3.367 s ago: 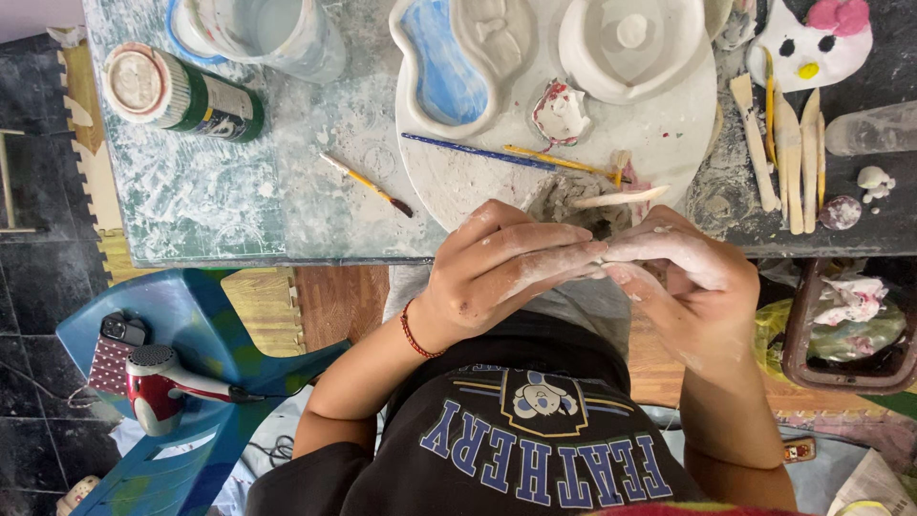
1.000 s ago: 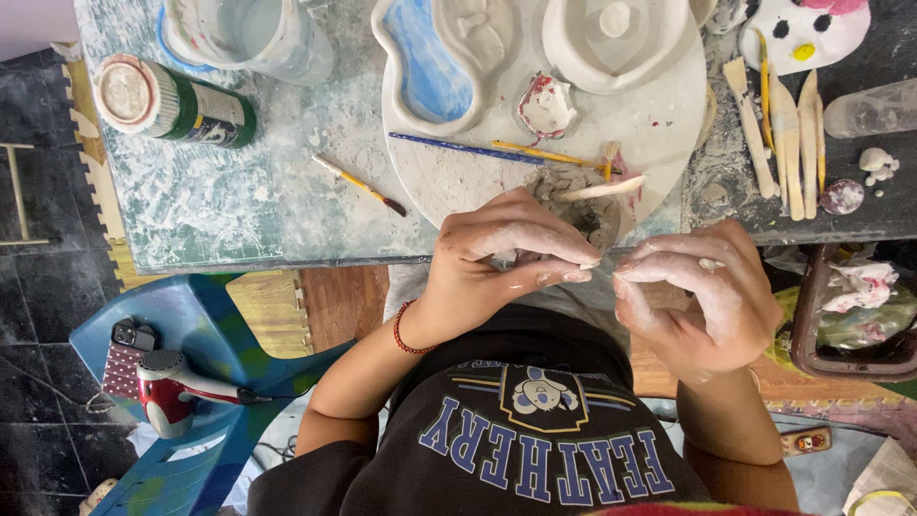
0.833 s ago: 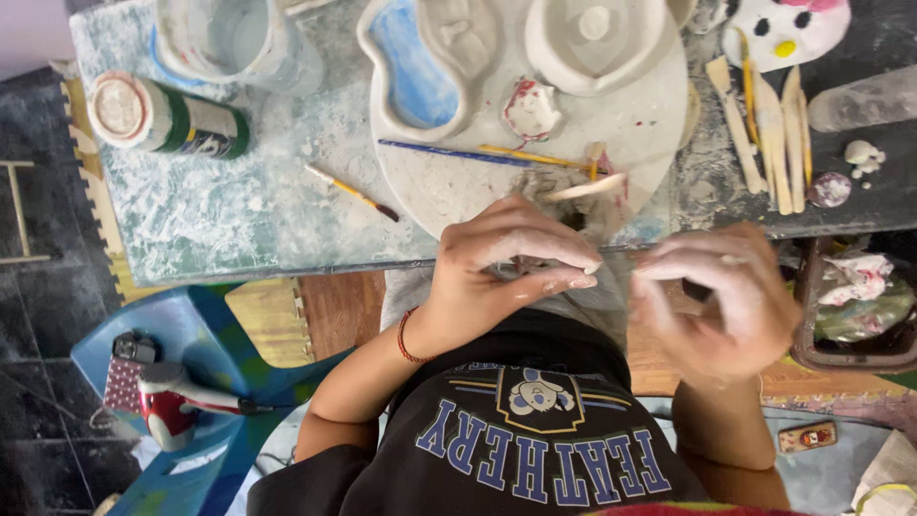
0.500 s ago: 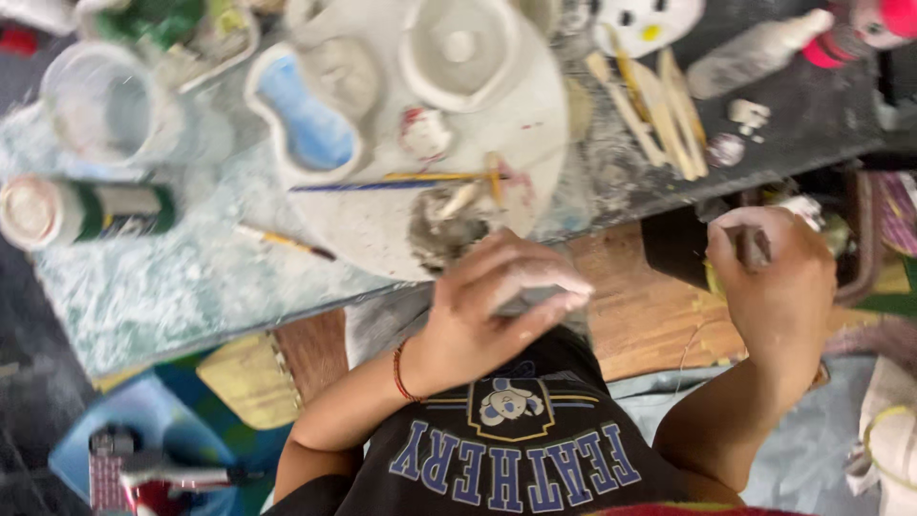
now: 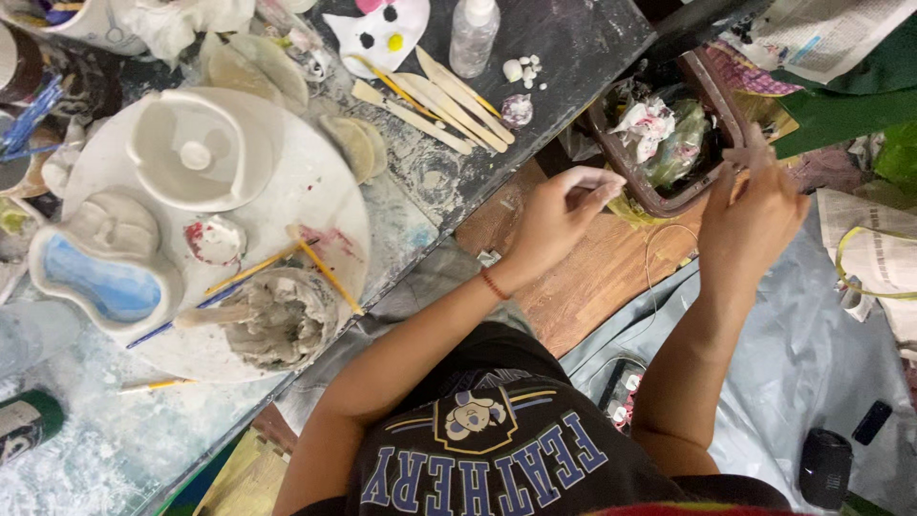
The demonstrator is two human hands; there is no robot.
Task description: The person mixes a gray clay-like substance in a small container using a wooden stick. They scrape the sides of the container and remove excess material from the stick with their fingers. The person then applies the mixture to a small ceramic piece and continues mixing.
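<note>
My left hand (image 5: 559,215), smeared with pale clay, hovers over the wooden board (image 5: 583,277) beside the table with its fingertips pinched together. My right hand (image 5: 755,205) is raised over a brown bin (image 5: 731,110) full of crumpled scraps, fingers pinched on a small piece that I cannot make out. Back on the table lies a round white board (image 5: 325,191). It carries a grey clay lump (image 5: 287,320) with brushes leaning on it, a white clay bowl (image 5: 196,153) and a blue-filled dish (image 5: 105,287).
Wooden modelling tools (image 5: 430,96), a clear squeeze bottle (image 5: 473,33) and a white cat-face piece (image 5: 382,33) lie on the dark table end. A green can (image 5: 24,425) lies at the left edge. A grey sheet (image 5: 802,354) and newspapers (image 5: 879,248) cover the floor on the right.
Both hands have left the clay lump in front of me and swung right; the view turned with them. My right hand reached out over the brown bin, and the left one followed.
</note>
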